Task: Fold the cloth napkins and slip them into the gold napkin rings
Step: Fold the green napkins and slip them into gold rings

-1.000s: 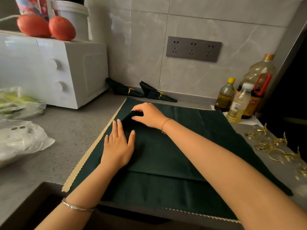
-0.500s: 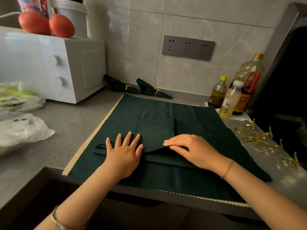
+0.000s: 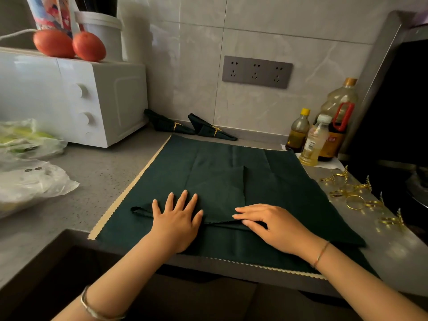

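Note:
A dark green cloth napkin lies partly folded on a stack of the same green cloths with cream scalloped edges. My left hand presses flat on the fold's left part, fingers spread. My right hand lies flat on the fold's right part, fingers pointing left along the folded edge. Several loose gold napkin rings lie on the counter to the right. Two folded green napkins inside gold rings rest by the back wall.
A white microwave with two tomatoes on top stands back left. Plastic bags lie at the left. Oil bottles stand back right. A dark sink sits near left, a dark stove at right.
My right hand carried the napkin's far corner toward me and laid it down. Both hands now press the fold flat; since half a second ago they barely moved.

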Demonstrator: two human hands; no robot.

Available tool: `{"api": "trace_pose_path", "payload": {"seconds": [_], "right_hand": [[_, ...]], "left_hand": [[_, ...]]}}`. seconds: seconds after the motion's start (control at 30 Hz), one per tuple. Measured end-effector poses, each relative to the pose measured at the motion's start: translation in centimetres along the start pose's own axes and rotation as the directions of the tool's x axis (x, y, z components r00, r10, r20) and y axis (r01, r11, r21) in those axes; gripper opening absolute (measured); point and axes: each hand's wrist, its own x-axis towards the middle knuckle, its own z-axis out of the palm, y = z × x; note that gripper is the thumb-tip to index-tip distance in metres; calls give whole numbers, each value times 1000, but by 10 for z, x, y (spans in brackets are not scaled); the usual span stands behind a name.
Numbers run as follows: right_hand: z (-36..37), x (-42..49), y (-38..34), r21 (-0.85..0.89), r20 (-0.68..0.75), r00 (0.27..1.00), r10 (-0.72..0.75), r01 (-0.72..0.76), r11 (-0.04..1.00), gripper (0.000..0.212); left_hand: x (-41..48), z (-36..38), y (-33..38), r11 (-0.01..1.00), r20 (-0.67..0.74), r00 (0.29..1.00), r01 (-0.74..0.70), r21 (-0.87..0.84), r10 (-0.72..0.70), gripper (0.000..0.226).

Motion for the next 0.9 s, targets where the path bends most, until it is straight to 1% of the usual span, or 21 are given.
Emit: {"api": "trace_pose_path", "payload": {"seconds": [0.13,0.2,0.27,0.37,0.43,0.53,0.67,0.7,0.73,0.77,0.83,0.9], "right_hand": [[3,-4,-2,-4,-27,1000,8,-8,1000,32],[5,-6,-4,-1,-38,999,2,-2,1000,34],[5,-7,-4,17,-49,999,-3,4,1000,36],[7,-7,-5,1,-73,997,-14,14,1000,35],[6,-5,-6,-13,-91,996,-20,19,1000,34],[-3,4,-11,40,-105,994,8,-4,999,34],[-11,44,-18,84,-236,971,33,-14,996,31],[-9,58,-20,90,-248,968,32,-9,996,32],[-7,73,-21,80,-232,972,33,-14,997,36],[-4,87,-21,55,-183,982,44,-34,998,40],[5,111,-19,-25,-36,995,98,-99,995,46],[15,124,-14,-90,92,985,145,-136,987,49]], "left_hand": [[16,-7,-1,998,97,995,25,-54,-19,58],[29,-11,-1,994,122,992,31,-109,-17,57],[43,-15,-1,986,96,995,2,-169,14,55],[59,-16,-2,972,37,993,-104,-212,114,52],[64,-11,-5,968,-4,988,-153,-197,155,52],[66,-4,-8,972,-43,983,-185,-142,181,53],[68,-3,-6,977,-43,982,-188,-99,185,53],[69,-3,-5,977,-35,982,-190,-96,187,53],[69,-2,-5,977,-33,982,-191,-91,189,54],[68,-1,-4,978,-33,982,-190,-85,188,54],[68,0,-4,978,-36,981,-192,-80,190,54],[68,0,-4,979,-38,981,-192,-75,189,54]]}}
